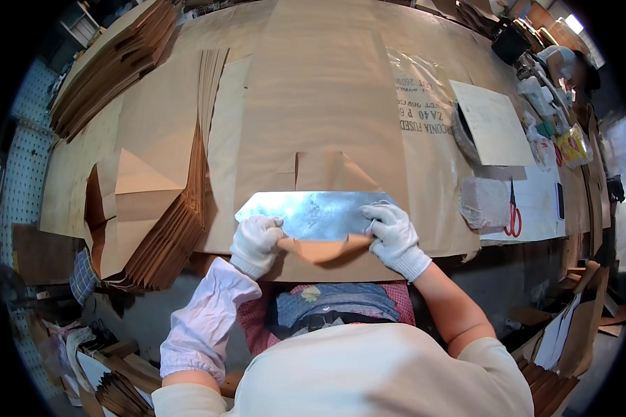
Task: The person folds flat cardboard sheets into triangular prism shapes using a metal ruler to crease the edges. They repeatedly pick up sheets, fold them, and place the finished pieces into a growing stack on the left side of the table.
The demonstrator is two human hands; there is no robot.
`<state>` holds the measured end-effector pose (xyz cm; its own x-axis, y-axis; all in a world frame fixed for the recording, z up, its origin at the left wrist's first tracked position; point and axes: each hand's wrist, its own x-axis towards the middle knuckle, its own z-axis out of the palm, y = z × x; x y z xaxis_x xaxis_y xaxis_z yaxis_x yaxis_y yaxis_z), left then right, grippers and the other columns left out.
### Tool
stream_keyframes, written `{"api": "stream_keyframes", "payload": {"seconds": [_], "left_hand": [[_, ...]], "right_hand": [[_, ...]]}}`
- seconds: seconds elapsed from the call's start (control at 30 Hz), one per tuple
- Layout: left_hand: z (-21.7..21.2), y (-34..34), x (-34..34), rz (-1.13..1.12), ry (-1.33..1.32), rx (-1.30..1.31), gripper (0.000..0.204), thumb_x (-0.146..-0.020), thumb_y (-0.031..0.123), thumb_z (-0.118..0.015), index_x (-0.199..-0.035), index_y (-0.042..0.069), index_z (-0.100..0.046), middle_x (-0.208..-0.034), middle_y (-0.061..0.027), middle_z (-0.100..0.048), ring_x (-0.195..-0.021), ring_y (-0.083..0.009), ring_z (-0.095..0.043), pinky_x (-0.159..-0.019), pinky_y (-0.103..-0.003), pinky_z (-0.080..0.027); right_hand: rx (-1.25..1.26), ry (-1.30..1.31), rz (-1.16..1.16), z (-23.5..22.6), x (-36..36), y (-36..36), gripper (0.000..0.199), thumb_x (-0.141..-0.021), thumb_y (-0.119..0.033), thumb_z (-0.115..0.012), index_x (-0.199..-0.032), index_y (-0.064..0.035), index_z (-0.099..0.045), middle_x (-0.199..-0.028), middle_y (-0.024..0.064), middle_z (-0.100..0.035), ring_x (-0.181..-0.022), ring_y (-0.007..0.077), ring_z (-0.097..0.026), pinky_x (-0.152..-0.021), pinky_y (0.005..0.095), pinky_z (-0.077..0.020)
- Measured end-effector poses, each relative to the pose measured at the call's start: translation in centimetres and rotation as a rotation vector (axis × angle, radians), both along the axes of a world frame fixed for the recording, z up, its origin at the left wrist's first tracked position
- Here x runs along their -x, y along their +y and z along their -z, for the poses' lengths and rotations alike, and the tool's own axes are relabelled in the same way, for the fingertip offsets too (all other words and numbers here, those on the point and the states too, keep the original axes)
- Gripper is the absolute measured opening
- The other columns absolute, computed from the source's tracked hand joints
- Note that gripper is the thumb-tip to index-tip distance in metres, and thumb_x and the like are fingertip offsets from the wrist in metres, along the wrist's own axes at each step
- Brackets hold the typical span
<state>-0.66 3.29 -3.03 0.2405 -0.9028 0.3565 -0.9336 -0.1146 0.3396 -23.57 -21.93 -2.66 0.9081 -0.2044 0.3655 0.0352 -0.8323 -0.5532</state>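
A shiny metal plate (302,212) with angled ends lies across the near end of a long brown paper sack (320,104). My left hand (256,244), in a white knit glove, is closed at the plate's near left corner. On the opposite end, my right hand (395,238), gloved alike, is closed with its fingers over the plate's edge. Between both hands a folded brown paper flap (321,251) bulges along the plate's near side, slightly blurred; its corners meet my thumbs. My fingertips under the plate and paper are hidden.
Folded paper sacks (156,236) stand in a bundle at left, with another stack (118,62) farther back. At right are red-handled scissors (513,212), a white cloth (483,201), a pale board (494,125) over a round container, and a phone (560,200). Another person (567,66) is at far right.
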Motion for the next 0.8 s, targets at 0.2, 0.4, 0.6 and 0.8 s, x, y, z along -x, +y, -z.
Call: {"api": "stream_keyframes", "payload": {"seconds": [0.2, 0.4, 0.6, 0.8], "left_hand": [[-5.2, -3.8, 0.8, -0.574, 0.486, -0.558, 0.033, -0.064, 0.015, -0.094, -0.087, 0.005, -0.072, -0.106, -0.0135, -0.069, -0.093, -0.0313, -0.07, -0.08, -0.038, -0.057], [-7.9, -9.2, -2.1, -0.658, 0.189, -0.824, 0.095, -0.058, 0.044, -0.098, -0.138, 0.016, -0.055, -0.129, -0.0121, -0.062, -0.127, -0.0306, -0.057, -0.103, -0.041, -0.05], [-7.6, -11.3, -3.3, -0.519, 0.209, -0.918, 0.052, -0.061, 0.034, -0.095, -0.104, 0.013, -0.075, -0.107, -0.0112, -0.072, -0.12, -0.032, -0.063, -0.1, -0.039, -0.052], [-2.2, -4.5, -0.7, 0.124, -0.008, -0.152, 0.08, -0.057, 0.032, -0.088, -0.127, 0.004, -0.063, -0.142, -0.0166, -0.059, -0.134, -0.0395, -0.051, -0.115, -0.053, -0.039]], "right_hand": [[0.026, 0.465, 0.362, -0.3, -0.3, 0.5, 0.052, -0.065, -0.04, -0.092, -0.099, -0.0092, -0.068, -0.131, 0.01, -0.064, -0.122, 0.0339, -0.058, -0.103, 0.0435, -0.0488], [0.103, 0.637, 0.549, -3.6, -4.8, -1.0, 0.093, -0.057, -0.053, -0.094, -0.127, -0.0032, -0.059, -0.13, 0.0174, -0.061, -0.125, 0.0332, -0.059, -0.105, 0.0426, -0.0495], [0.213, 0.85, 0.388, -5.3, -8.0, -2.9, 0.07, -0.07, -0.058, -0.085, -0.111, -0.0038, -0.069, -0.116, 0.0145, -0.066, -0.117, 0.0312, -0.062, -0.096, 0.0437, -0.0536], [0.275, 0.181, 0.053, 0.6, -2.2, 0.8, 0.059, -0.071, -0.032, -0.081, -0.119, -0.0005, -0.066, -0.134, 0.0181, -0.061, -0.133, 0.0368, -0.052, -0.117, 0.0533, -0.0359]]}}
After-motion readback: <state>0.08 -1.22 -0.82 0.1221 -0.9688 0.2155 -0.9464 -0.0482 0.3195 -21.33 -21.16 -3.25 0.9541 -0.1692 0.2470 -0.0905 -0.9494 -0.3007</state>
